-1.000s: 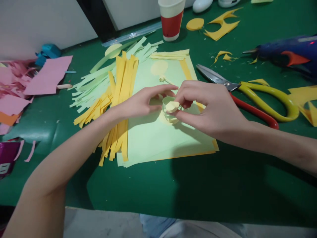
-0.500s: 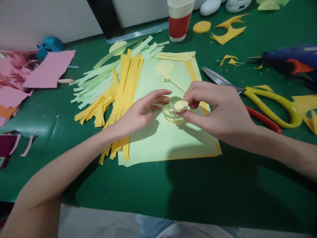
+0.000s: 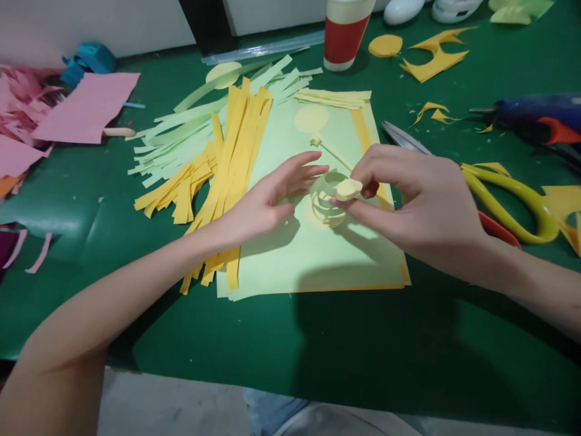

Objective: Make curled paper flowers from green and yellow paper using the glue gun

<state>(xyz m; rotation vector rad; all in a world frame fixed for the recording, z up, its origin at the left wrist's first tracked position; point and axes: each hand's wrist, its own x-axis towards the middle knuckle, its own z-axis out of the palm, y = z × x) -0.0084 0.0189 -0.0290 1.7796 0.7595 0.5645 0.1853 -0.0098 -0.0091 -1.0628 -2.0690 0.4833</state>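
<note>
My right hand (image 3: 408, 200) pinches a small pale yellow paper piece (image 3: 348, 189) between thumb and fingers. Just below and left of it, a paper ring-shaped piece made of curled pale strips (image 3: 325, 206) stands on a pale round. My left hand (image 3: 284, 197) is beside this piece on its left, fingers stretched and thumb apart, holding nothing. Whether its fingertips touch the curls I cannot tell. Beneath both hands lies a stack of light green sheets (image 3: 281, 266). A thin pale stick with a star-like end (image 3: 315, 140) rests on the sheets, partly behind my right hand.
Yellow strips (image 3: 240, 157) and green strips (image 3: 181, 133) lie to the left. Scissors (image 3: 512, 194) are partly under my right hand. A blue glue gun (image 3: 535, 115) and a paper cup (image 3: 345, 36) stand farther back. Pink paper (image 3: 88, 109) is at far left.
The view has shifted slightly. My right hand has drawn the small paper piece a little to the right of the curled strips. My left thumb and fingers have spread wider.
</note>
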